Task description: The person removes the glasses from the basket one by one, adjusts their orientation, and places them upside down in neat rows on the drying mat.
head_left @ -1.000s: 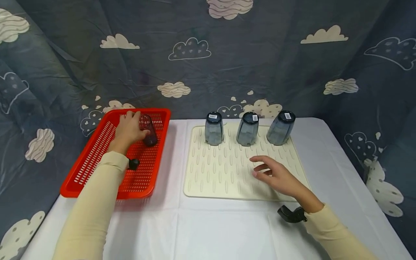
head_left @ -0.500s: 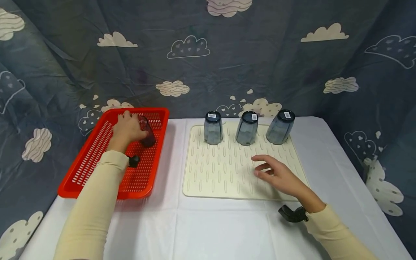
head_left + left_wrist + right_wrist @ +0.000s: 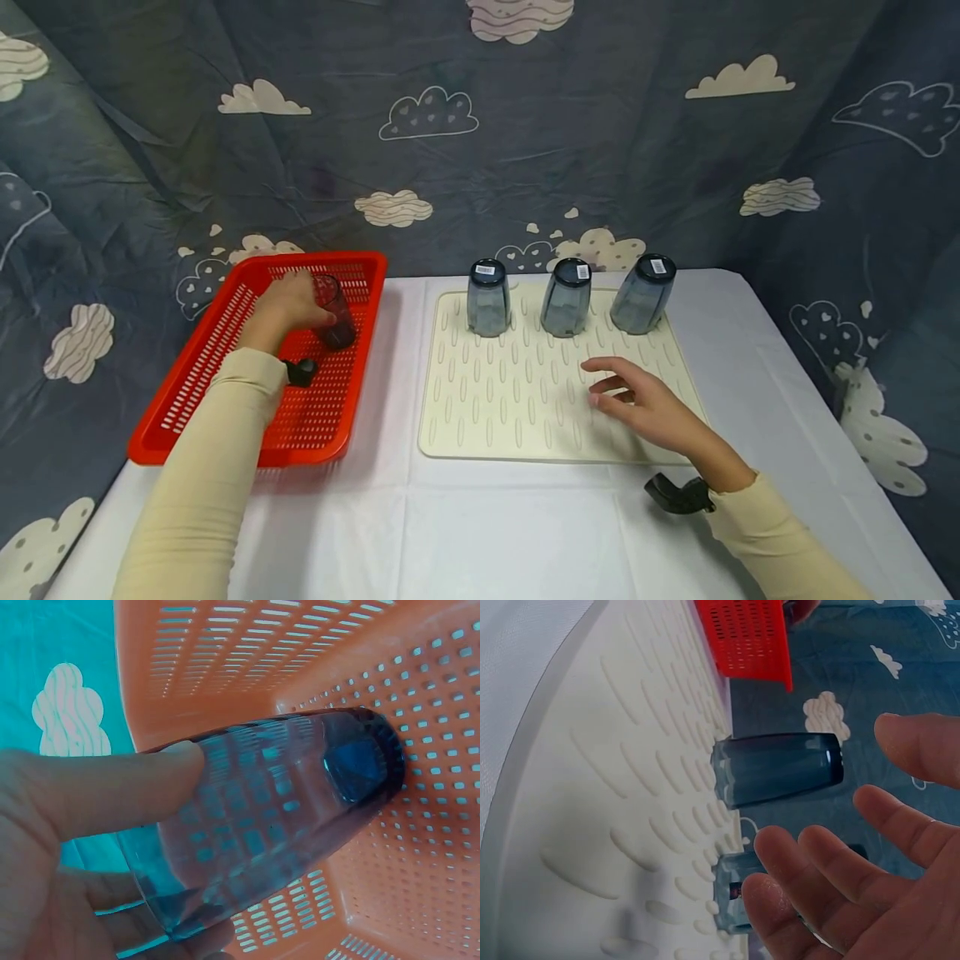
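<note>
Inside the red plastic basket, my left hand grips a dark, see-through drinking glass. In the left wrist view the thumb lies along one side of this tilted glass, and the fingers go round the other side, partly hidden behind it. Its thick base is toward the basket floor. My right hand hovers over the cream drying mat, fingers loosely bent and holding nothing. Three blue-grey glasses stand upside down along the mat's back: left, middle and right.
A white cloth covers the table. Behind and at both sides hangs a dark curtain with a cloud print. The basket's raised walls surround the left hand. A black wrist camera sits under the right wrist.
My left hand has shifted slightly down and left in the basket, with the glass in its grip. The right hand stays nearly still, and the head view has shifted a little.
</note>
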`<state>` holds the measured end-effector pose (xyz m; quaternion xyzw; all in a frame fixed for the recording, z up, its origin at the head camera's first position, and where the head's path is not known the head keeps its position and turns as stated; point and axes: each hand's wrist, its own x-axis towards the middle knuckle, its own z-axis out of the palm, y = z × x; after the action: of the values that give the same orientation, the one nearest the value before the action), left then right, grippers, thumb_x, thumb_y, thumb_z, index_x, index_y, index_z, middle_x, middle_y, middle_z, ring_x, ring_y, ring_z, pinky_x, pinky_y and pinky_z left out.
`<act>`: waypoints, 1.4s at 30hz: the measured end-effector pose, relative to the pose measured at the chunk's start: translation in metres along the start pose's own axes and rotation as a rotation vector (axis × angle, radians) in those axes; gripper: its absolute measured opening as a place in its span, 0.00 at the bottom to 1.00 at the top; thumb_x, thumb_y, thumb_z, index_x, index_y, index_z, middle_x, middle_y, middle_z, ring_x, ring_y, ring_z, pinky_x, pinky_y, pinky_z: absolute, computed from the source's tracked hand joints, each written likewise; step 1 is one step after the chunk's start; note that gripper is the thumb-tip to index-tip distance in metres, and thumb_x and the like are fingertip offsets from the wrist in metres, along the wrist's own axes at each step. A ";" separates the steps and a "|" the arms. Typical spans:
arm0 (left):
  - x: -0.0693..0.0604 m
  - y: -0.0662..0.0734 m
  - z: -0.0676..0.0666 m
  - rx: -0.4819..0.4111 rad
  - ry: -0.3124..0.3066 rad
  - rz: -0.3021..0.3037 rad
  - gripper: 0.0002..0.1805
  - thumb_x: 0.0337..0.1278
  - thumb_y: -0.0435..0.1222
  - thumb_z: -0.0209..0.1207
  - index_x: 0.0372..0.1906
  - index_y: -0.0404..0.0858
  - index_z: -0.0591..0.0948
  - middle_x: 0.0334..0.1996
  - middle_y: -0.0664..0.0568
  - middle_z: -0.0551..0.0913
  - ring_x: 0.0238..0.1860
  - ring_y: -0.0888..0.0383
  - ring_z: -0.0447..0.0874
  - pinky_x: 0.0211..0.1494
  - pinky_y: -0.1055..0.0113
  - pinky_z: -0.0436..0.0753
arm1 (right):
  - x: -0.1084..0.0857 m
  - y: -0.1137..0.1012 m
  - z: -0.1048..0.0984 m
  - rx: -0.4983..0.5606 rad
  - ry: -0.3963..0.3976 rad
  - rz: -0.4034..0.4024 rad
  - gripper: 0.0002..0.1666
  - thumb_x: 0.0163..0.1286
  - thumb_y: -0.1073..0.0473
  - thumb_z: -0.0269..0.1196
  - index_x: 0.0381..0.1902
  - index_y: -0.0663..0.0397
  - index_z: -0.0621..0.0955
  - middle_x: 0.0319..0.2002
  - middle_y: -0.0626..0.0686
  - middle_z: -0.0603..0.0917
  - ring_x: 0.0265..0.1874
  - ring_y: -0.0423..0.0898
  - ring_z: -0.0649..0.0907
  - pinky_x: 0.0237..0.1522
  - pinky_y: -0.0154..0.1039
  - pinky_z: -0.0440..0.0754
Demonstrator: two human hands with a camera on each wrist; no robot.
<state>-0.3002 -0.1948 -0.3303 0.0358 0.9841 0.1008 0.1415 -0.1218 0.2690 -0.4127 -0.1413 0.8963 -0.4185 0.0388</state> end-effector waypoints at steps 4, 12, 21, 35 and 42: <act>-0.001 -0.003 -0.001 -0.024 -0.026 -0.003 0.54 0.49 0.44 0.69 0.76 0.30 0.52 0.72 0.23 0.56 0.70 0.26 0.57 0.71 0.32 0.62 | -0.001 -0.001 0.000 -0.009 -0.002 0.008 0.27 0.73 0.55 0.60 0.66 0.56 0.71 0.64 0.63 0.76 0.53 0.57 0.84 0.52 0.48 0.82; -0.011 -0.007 0.000 -0.016 -0.029 -0.025 0.50 0.44 0.47 0.71 0.68 0.28 0.58 0.59 0.29 0.71 0.56 0.32 0.72 0.63 0.35 0.72 | -0.004 -0.003 -0.004 -0.017 0.001 0.003 0.26 0.73 0.55 0.60 0.66 0.56 0.71 0.65 0.62 0.76 0.53 0.57 0.84 0.52 0.46 0.83; -0.016 -0.015 0.007 -0.067 -0.013 0.000 0.54 0.45 0.47 0.71 0.74 0.36 0.55 0.65 0.29 0.67 0.63 0.32 0.66 0.68 0.32 0.66 | -0.008 -0.003 -0.004 -0.011 -0.002 0.004 0.26 0.73 0.58 0.60 0.66 0.58 0.71 0.64 0.62 0.76 0.53 0.57 0.84 0.50 0.41 0.83; -0.043 -0.034 0.013 -0.038 0.161 0.035 0.52 0.42 0.51 0.73 0.69 0.32 0.62 0.55 0.30 0.76 0.54 0.34 0.74 0.58 0.34 0.74 | -0.012 -0.002 -0.012 0.019 0.091 0.000 0.23 0.73 0.60 0.59 0.64 0.54 0.74 0.61 0.60 0.79 0.50 0.40 0.85 0.46 0.30 0.82; -0.068 -0.040 0.006 -0.095 0.268 0.014 0.49 0.46 0.55 0.70 0.69 0.35 0.63 0.55 0.31 0.76 0.52 0.34 0.74 0.52 0.34 0.73 | -0.014 0.004 -0.017 0.059 0.116 -0.038 0.22 0.73 0.63 0.59 0.64 0.56 0.75 0.60 0.60 0.80 0.47 0.24 0.80 0.44 0.26 0.81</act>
<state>-0.2347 -0.2400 -0.3256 0.0219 0.9881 0.1523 0.0095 -0.1120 0.2882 -0.4055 -0.1327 0.8814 -0.4530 -0.0173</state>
